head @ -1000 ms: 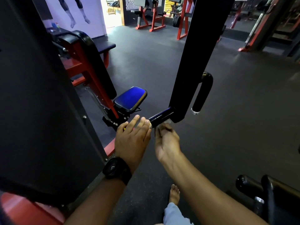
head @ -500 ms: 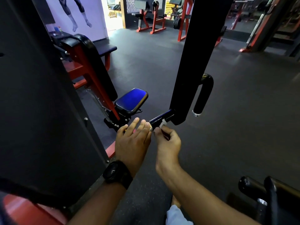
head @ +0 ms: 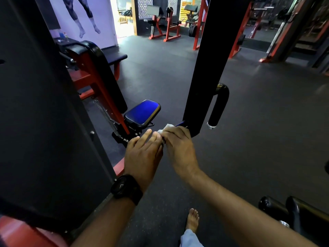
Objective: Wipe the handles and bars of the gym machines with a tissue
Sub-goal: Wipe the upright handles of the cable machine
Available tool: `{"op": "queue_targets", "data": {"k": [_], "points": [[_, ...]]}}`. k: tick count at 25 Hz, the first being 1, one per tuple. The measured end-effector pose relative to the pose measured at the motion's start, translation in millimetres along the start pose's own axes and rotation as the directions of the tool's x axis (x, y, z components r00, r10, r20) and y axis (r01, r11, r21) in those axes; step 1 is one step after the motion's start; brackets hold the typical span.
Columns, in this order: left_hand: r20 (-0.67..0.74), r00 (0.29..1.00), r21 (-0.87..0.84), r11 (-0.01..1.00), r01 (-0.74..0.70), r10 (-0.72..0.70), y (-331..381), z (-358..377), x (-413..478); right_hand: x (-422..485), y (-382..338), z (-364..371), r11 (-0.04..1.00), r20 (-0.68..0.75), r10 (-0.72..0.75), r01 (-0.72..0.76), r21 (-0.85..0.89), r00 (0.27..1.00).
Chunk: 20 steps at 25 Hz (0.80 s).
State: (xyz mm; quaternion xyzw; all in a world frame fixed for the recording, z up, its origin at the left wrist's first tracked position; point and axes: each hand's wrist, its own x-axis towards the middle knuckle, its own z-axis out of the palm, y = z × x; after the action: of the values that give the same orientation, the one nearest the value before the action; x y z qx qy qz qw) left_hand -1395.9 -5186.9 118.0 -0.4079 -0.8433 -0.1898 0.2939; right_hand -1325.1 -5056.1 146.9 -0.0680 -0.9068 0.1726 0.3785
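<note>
A short black handle [head: 180, 124] juts from the foot of a black machine arm [head: 210, 65]; most of it is hidden under my hands. My right hand [head: 179, 148] wraps over this handle with a white tissue [head: 166, 128] bunched under its fingers. My left hand [head: 143, 154], with a black watch on the wrist, lies just left of it, fingers straight and touching the handle's near end. A second black padded handle [head: 217, 106] hangs to the right of the arm, untouched.
A wide black machine panel [head: 44, 113] fills the left. Behind it stands a red-framed machine with a blue seat [head: 142, 113]. Black padded rollers [head: 293, 211] sit at the lower right. My bare foot [head: 193, 220] is on the dark rubber floor [head: 267, 139]. Red racks [head: 165, 25] stand far back.
My right hand has moved up from below the handle's end and now covers the handle with the tissue. My left hand has stayed at the handle's near end.
</note>
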Motion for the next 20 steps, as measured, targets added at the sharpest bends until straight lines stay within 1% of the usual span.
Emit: {"op": "queue_targets", "data": {"k": [1,2,4,5,7,8,9,10,11,12,13,15,16,18,20], "points": [[0.001,1.000,0.005,1.000,-0.005,0.005,-1,-1,0,4,11,-3,0.997,0.043,-0.073,0.074,-0.018,0.996],[0.001,1.000,0.012,1.000,-0.002,0.002,-1,-1,0,9,19,-8,0.998,0.043,-0.054,0.055,-0.018,0.998],[0.011,1.000,0.006,1.000,0.014,-0.014,-1,-1,-1,13,19,-12,0.994,0.000,0.108,-0.108,0.013,0.994],[0.021,1.000,-0.006,1.000,0.020,-0.020,-1,0,-1,11,12,-9,0.994,0.030,0.106,-0.106,0.008,0.994],[0.040,0.999,-0.016,1.000,0.017,-0.017,0,-1,-1,4,7,-7,0.999,0.149,-0.037,0.040,-0.013,0.988],[0.044,0.999,-0.009,1.000,0.008,-0.008,-1,-2,0,5,13,-11,0.998,0.159,-0.061,0.063,-0.003,0.985],[0.045,0.999,0.001,1.000,-0.004,0.004,-1,-4,1,5,22,-15,1.000,0.118,-0.010,0.009,0.014,0.993],[0.043,0.999,0.007,1.000,-0.008,0.008,0,-7,2,3,30,-20,0.994,0.058,0.094,-0.097,0.053,0.994],[0.042,0.999,0.002,1.000,-0.004,0.004,0,-9,3,-3,36,-24,0.980,0.010,0.185,-0.185,0.070,0.983],[0.039,0.999,-0.021,1.000,0.004,-0.003,3,-12,6,-11,36,-25,0.968,-0.021,0.243,-0.242,0.061,0.970],[0.029,1.000,-0.053,0.999,0.003,-0.001,7,-15,8,-22,35,-24,0.966,-0.033,0.257,-0.257,0.021,0.966],[-0.007,0.998,-0.084,0.995,-0.058,0.058,20,-15,14,-34,39,-26,0.956,-0.053,0.293,-0.291,0.035,0.955],[-0.020,0.996,-0.090,0.992,-0.094,0.092,28,-15,18,-31,45,-31,0.940,-0.082,0.339,-0.333,0.078,0.937],[-0.039,0.990,-0.140,0.981,-0.136,0.132,46,-11,29,-21,57,-47,0.883,-0.138,0.459,-0.433,0.183,0.878],[-0.044,0.989,-0.213,0.966,-0.148,0.142,66,-6,39,-18,69,-67,0.842,-0.159,0.531,-0.498,0.206,0.833]]}}
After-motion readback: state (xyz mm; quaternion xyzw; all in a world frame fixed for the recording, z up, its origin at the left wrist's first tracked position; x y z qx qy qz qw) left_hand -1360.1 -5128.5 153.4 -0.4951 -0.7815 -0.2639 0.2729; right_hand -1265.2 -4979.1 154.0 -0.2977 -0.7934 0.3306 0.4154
